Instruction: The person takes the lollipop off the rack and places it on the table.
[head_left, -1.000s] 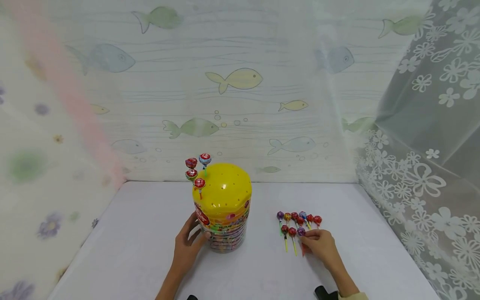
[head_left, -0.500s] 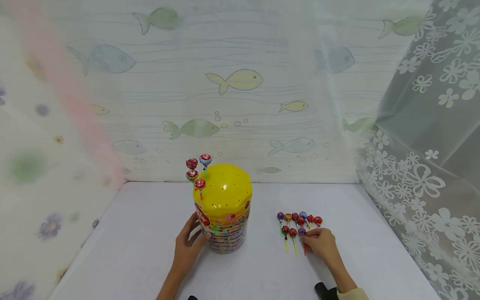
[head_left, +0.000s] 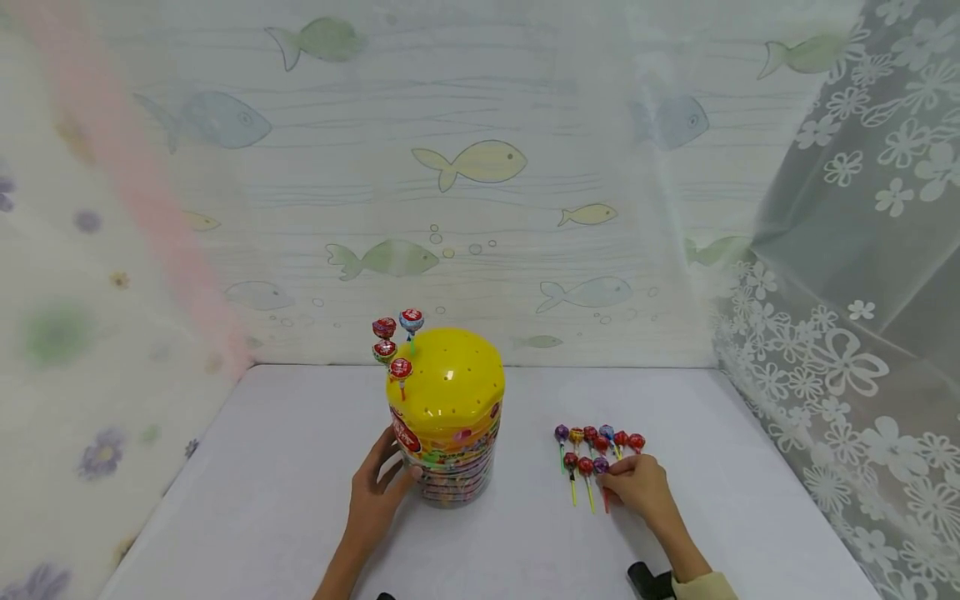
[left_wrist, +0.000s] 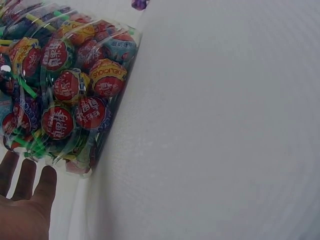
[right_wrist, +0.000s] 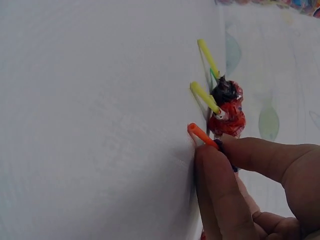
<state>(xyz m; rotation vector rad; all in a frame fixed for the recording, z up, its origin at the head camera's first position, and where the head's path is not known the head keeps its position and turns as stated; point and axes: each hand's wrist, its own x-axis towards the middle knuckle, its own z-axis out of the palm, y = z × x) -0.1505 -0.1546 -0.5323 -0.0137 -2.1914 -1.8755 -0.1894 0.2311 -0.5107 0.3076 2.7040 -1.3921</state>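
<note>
In the head view a clear jar of lollipops with a yellow lid stands upright on the table. Several lollipops are stuck in the lid's left edge, heads up. My left hand rests against the jar's lower left side, its fingers fairly straight in the left wrist view. Right of the jar my right hand pinches a purple-wrapped lollipop between thumb and fingers. Its orange stick pokes out of the pinch in the right wrist view; the wrapped head is mostly hidden there.
Several loose lollipops lie in two rough rows on the white table, close to my right hand. Small holes dot the yellow lid. A fish-print curtain hangs behind the table, and a lace curtain hangs at the right.
The purple lollipop in my right hand has shifted slightly, right at first, then a little left towards the red ones beside it. My left hand and the jar have stayed put.
</note>
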